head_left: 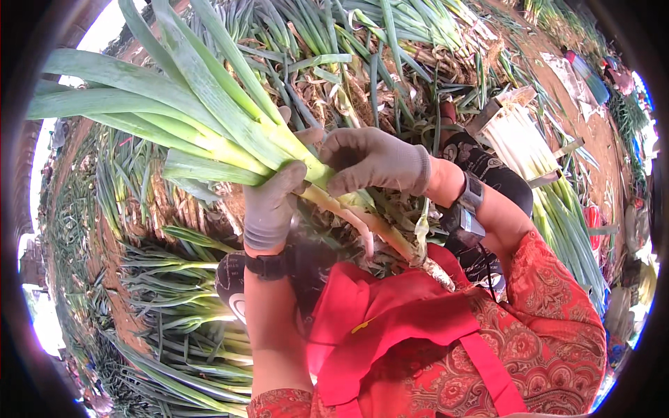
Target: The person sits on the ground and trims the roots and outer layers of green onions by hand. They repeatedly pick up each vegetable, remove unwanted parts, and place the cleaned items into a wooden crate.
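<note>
A large green onion (272, 150) slants across in front of my chest. Its broad green leaves fan out to the upper left, and its pale stalk runs down to a rooty end (437, 275) over the red apron. My left hand (274, 202), in a grey glove, is closed around it where leaves meet stalk, thumb on top. At the same spot, from the right, my gloved right hand (380, 164) has its fingers curled against the leaf bases; its fingertips are partly hidden. A loose pinkish strip of outer skin (359, 226) hangs off the stalk below the hands.
Heaps of green onions (300, 35) cover the ground ahead, with more lying at the left (195, 306). On the right, a bundle of onions (519, 139) rests in a wooden frame (547, 179). Bare brown soil (585, 150) shows beyond it. The red apron (397, 320) covers my lap.
</note>
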The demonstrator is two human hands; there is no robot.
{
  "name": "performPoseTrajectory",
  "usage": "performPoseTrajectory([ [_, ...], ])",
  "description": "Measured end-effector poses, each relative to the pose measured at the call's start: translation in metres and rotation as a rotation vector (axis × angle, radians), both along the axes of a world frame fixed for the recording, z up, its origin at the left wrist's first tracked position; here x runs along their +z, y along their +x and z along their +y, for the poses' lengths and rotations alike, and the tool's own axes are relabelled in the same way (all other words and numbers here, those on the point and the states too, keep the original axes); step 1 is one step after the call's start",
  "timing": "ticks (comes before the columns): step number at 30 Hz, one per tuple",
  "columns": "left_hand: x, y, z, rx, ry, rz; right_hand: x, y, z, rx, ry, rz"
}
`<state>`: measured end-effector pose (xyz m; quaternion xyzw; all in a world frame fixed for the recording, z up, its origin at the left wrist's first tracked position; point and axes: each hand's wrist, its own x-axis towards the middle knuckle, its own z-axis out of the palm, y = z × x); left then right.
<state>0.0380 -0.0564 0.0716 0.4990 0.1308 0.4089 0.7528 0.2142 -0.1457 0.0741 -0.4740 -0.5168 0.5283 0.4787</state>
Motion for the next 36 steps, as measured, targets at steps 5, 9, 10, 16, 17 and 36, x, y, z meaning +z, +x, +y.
performPoseTrajectory([
  [5,-0.007,-0.008,0.008,-0.075,-0.012,0.041,-0.024,0.0,0.008,0.017,0.046,0.139],
  [9,-0.008,-0.007,0.009,-0.079,-0.038,0.086,-0.033,-0.001,-0.011,-0.149,0.223,0.091],
  [10,-0.012,-0.008,0.012,-0.071,-0.057,0.078,-0.029,0.001,-0.021,-0.206,0.215,0.0],
  [16,-0.013,-0.02,0.009,-0.019,-0.099,0.087,-0.025,0.04,-0.096,-0.469,-0.212,-0.34],
  [17,-0.014,-0.024,0.011,-0.031,-0.08,0.107,-0.024,0.049,-0.101,-0.455,-0.306,-0.79],
  [36,-0.019,-0.013,0.015,-0.128,-0.075,0.099,0.007,0.04,-0.09,0.353,0.58,-1.226],
])
